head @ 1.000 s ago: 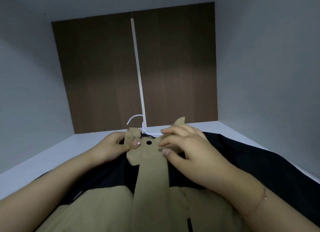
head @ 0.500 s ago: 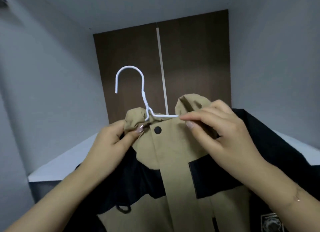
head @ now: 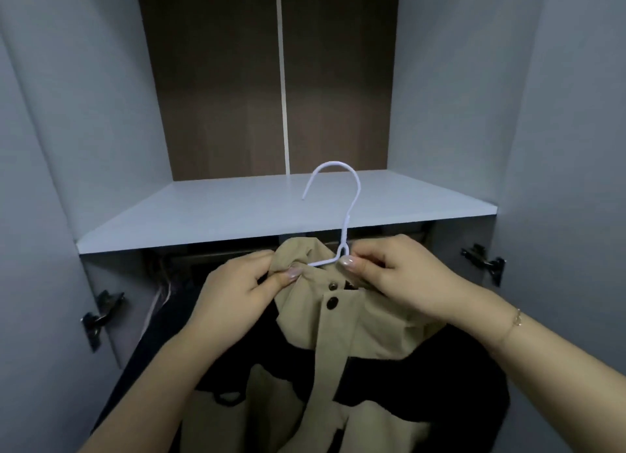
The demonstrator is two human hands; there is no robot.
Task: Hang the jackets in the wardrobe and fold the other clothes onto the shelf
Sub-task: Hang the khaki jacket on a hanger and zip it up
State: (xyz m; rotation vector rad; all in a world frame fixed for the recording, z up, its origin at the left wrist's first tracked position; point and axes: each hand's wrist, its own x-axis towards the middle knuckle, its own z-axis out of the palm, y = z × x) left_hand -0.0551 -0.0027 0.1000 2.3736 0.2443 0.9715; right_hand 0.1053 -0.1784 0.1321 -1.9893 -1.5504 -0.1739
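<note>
A: Right, head view: one jacket [head: 342, 344], tan and black, on one white hanger [head: 333, 212], held up just below the shelf [head: 237, 215] edge.

B: And the hands?

A: Left hand [head: 237, 293] has its grip pinching the tan collar; right hand [head: 399, 276] has its grip pinched on the hanger wire at the neck. Hook standing upright, facing left, free of any rail.

B: So how to hang it well?

A: I'd say keep the collar seated on the wire, lower the hook beneath the shelf, then bring it over the rail (a dim bar seems to run under there, hard to be sure) before letting go.

B: Counts?

A: Two snaps on the placket, two door hinges [head: 101, 313], one bracelet [head: 515, 320]. No other clothes clearly showing.
</note>
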